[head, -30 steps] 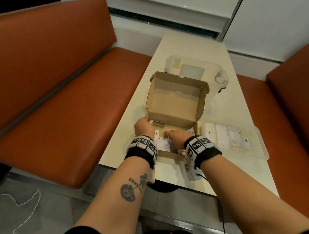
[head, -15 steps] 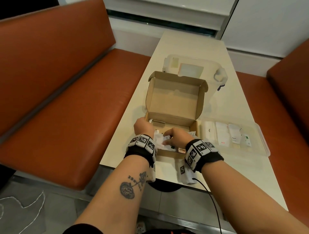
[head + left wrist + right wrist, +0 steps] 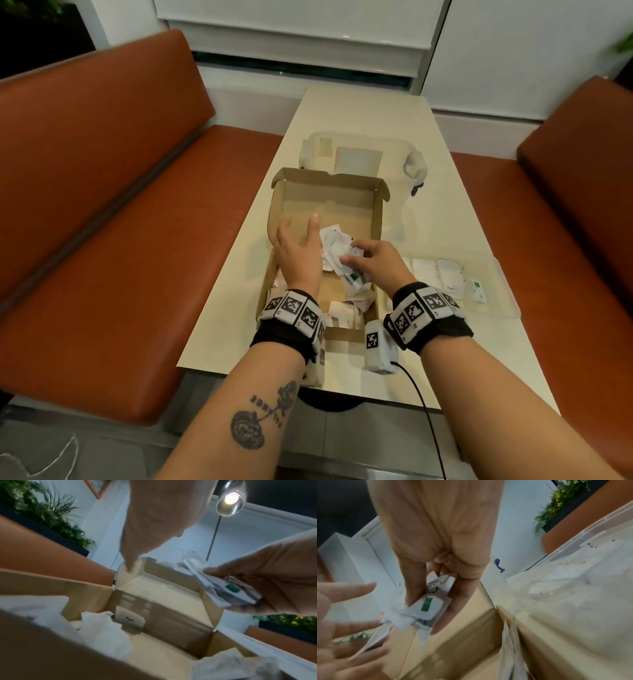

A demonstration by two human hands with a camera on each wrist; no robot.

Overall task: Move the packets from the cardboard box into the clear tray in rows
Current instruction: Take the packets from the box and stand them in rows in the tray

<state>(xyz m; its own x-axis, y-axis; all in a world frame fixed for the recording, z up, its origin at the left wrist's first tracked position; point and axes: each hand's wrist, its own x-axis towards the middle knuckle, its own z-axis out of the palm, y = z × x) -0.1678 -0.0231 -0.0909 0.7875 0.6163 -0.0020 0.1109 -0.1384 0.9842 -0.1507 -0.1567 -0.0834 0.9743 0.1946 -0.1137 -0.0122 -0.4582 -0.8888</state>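
Observation:
An open cardboard box [image 3: 375,219] sits on the table with its lid standing up. My right hand [image 3: 368,261] hovers over the box and grips a bunch of white packets [image 3: 337,251], one with a green mark [image 3: 426,604], between thumb and fingers. My left hand [image 3: 298,248] is raised beside it, fingers spread and straight, holding nothing. More loose packets [image 3: 344,310] lie in the box's near end. The clear tray [image 3: 503,305] lies right of the box with a row of packets [image 3: 445,277] in it.
A clear lidded container [image 3: 359,157] stands behind the box. Orange bench seats [image 3: 144,240] flank the cream table [image 3: 363,113] on both sides. A black cable [image 3: 424,414] runs from my right wrist over the table's near edge.
Both hands have lifted out of the box's near end. The right hand now carries a bunch of packets, and the left hand has spread its fingers.

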